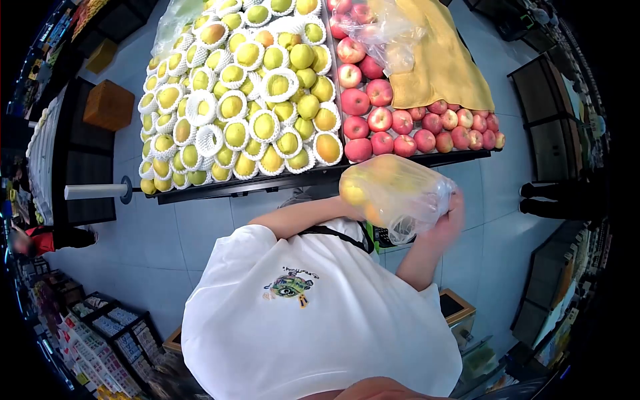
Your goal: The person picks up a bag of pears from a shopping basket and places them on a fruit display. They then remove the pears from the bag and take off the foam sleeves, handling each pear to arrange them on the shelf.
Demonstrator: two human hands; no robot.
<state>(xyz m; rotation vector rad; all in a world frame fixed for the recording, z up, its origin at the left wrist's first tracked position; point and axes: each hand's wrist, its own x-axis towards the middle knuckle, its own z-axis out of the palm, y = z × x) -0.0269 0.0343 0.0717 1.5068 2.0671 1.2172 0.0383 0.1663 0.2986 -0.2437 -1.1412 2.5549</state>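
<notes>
A clear plastic bag [393, 187] with yellow-green and orange fruit inside hangs in front of my body, just below the front edge of the fruit stand. My right hand [448, 223] grips the bag's gathered end at its right side; the hand is slightly blurred. My left forearm reaches to the bag's left underside, where the bag hides my left hand and its fingers. Beyond the bag, red apples [402, 123] lie on the stand, and yellow-green fruit [265, 125], many in white foam nets, fills the section to the left.
A yellow cloth [433, 60] and loose plastic bags [393, 33] lie over some apples. The stand's black front edge [253, 187] crosses before me. A white roll [93, 192] juts out at the left. People stand at the far left [43, 240] and far right [553, 200].
</notes>
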